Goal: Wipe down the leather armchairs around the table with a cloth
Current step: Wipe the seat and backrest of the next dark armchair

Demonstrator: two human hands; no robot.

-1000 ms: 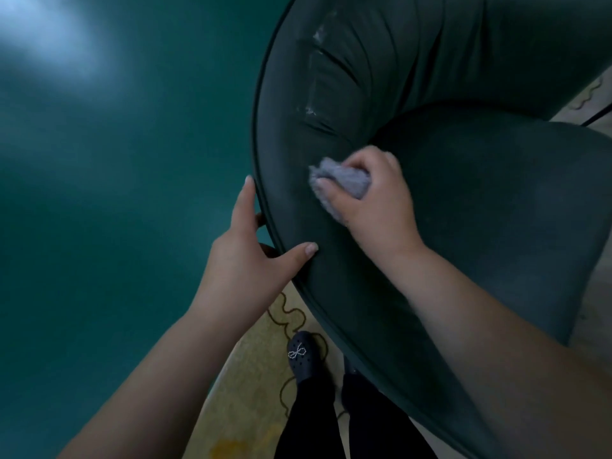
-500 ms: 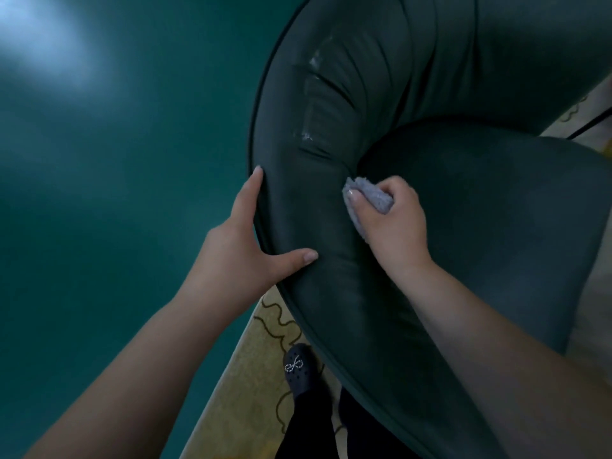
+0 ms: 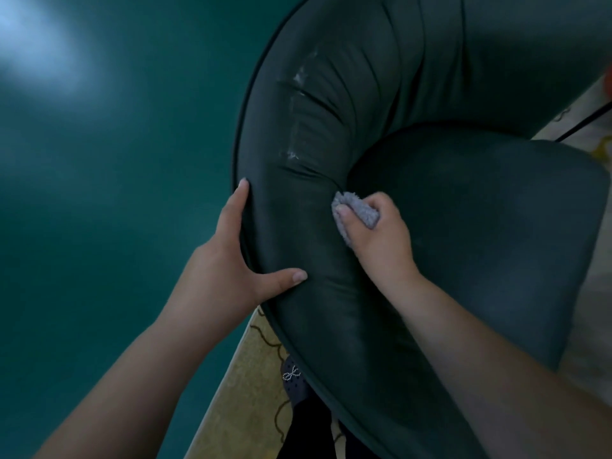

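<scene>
A dark green leather armchair [image 3: 414, 77] fills the right half of the view, its curved backrest wrapping round the seat cushion [image 3: 490, 226]. My right hand [image 3: 381, 240] grips a bunched grey fluffy cloth [image 3: 357, 210] and presses it into the crease where backrest meets seat. My left hand [image 3: 228, 260] holds the outer rim of the backrest, fingers along the piping and thumb laid across the inner padding. Whitish scuff marks [image 3: 298, 81] show on the backrest above my hands.
A teal wall or floor surface [image 3: 116, 193] lies left of the chair. A yellowish patterned rug [image 3: 245, 392] shows below, with my dark shoe [image 3: 293, 379] on it. A black cable [image 3: 586, 120] crosses pale floor at the right edge.
My right hand has slid the cloth from the backrest's inner face down into the crease by the seat. My left hand shifted slightly along the rim, keeping its hold.
</scene>
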